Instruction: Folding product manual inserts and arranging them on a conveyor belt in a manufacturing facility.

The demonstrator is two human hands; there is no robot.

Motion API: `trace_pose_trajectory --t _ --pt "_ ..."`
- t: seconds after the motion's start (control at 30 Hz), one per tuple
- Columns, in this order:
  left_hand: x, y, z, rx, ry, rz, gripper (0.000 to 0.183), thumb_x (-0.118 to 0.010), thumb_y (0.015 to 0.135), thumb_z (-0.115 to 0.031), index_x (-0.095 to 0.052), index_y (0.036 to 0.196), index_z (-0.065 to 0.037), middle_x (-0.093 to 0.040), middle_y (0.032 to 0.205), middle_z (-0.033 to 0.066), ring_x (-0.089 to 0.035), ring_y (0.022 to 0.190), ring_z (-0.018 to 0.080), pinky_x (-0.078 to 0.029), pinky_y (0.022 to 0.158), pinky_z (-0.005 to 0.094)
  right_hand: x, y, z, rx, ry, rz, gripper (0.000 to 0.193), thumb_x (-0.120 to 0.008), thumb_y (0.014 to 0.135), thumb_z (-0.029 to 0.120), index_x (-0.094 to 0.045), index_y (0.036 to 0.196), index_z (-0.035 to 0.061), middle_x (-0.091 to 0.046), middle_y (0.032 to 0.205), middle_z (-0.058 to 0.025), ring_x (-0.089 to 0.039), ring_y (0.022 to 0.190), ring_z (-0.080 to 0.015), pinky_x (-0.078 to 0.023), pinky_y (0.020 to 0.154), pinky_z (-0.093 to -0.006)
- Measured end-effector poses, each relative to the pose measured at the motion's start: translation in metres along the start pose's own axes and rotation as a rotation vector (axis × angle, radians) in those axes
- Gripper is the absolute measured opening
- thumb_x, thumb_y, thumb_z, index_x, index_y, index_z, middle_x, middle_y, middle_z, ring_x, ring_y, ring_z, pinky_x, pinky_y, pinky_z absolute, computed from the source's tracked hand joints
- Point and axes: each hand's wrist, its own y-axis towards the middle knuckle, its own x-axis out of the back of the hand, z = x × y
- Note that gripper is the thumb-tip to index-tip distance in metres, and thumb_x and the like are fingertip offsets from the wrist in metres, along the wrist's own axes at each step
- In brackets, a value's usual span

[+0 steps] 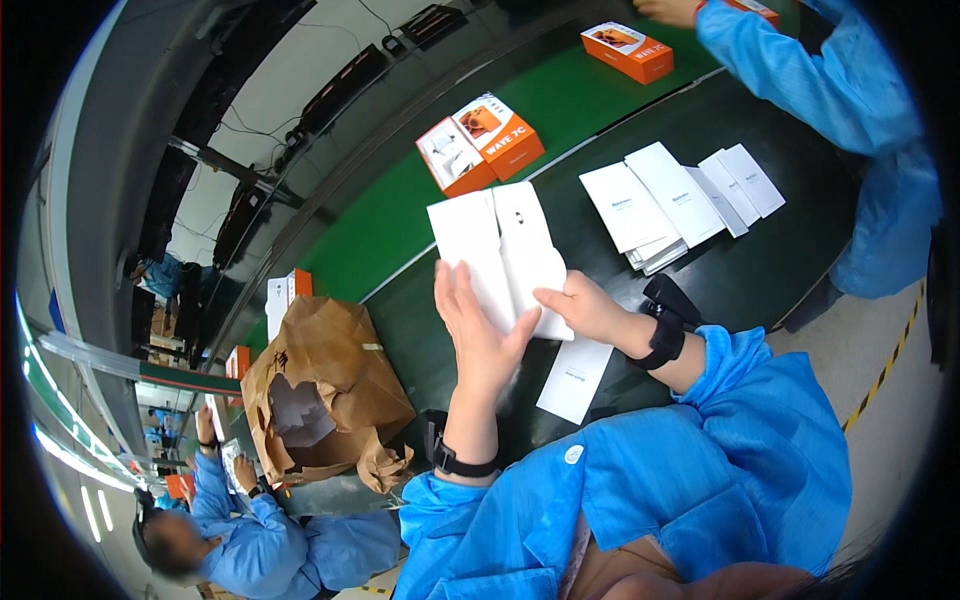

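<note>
A white folded card piece [478, 240] with a crease down its middle and a small dark mark stands tilted above the dark green table. My left hand [478, 325] lies against its lower left part, fingers stretched and thumb apart. At the lower right edge, my right hand [595, 312] pinches the piece, thumb in front; its other fingers are partly hidden. Just below, a white printed leaflet [575, 380] lies on the table near my body. Right of my hands lie a stack of white booklets [630, 210] and several narrower white booklets [745, 182].
Orange boxes [512, 150] rest on the green belt [385, 235] beyond; one box, left of these, is open. Another orange box [630, 52] sits farther right. A torn brown paper bag [335, 375] stands at my left. Co-workers in blue [810, 80] are at far right and lower left.
</note>
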Motion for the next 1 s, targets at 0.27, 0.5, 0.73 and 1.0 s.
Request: trace_pose_trajectory --t 0.27,0.5,0.73,1.0 --pt "-0.009 0.000 0.048 0.616 -0.797 -0.195 0.076 -0.066 0.068 -0.010 -0.023 0.130 0.002 -0.046 0.117 0.0157 -0.048 0.107 0.0238 -0.040 0.091 0.0346 0.015 -0.011 0.034 0.157 -0.211 0.052 0.058 -0.067 0.076 0.020 -0.041 0.123 -0.0025 -0.048 0.123 -0.0151 -0.049 0.111 -0.0213 -0.040 0.092 -0.0327" --pt "-0.020 -0.011 0.052 0.656 -0.165 -0.136 0.074 -0.071 0.066 -0.021 -0.030 0.122 0.005 -0.052 0.109 0.0232 -0.054 0.100 0.0294 -0.043 0.086 0.0360 -0.012 -0.030 0.018 0.409 -1.410 0.994 0.060 -0.078 0.056 0.024 -0.052 0.107 0.0064 -0.053 0.107 -0.0090 -0.047 0.107 -0.0246 -0.035 0.089 -0.0403" --pt "-0.023 -0.013 0.057 0.652 -0.193 -0.138 0.077 -0.073 0.063 -0.023 -0.030 0.119 0.006 -0.050 0.108 0.0238 -0.054 0.098 0.0304 -0.043 0.085 0.0360 -0.018 -0.013 0.014 0.360 -1.389 1.178 0.037 -0.076 0.059 0.025 -0.059 0.084 0.0044 -0.060 0.083 -0.0079 -0.057 0.088 -0.0247 -0.043 0.072 -0.0391" --pt "-0.044 -0.031 0.061 0.641 -1.261 -0.109 0.041 -0.047 0.089 -0.025 -0.035 0.119 -0.001 -0.047 0.116 0.0121 -0.051 0.102 0.0192 -0.044 0.085 0.0303 -0.050 0.034 0.042 0.053 0.414 0.151 0.029 -0.056 0.086 0.012 -0.051 0.111 -0.0020 -0.059 0.105 -0.0057 -0.055 0.093 -0.0098 -0.045 0.082 -0.0264"
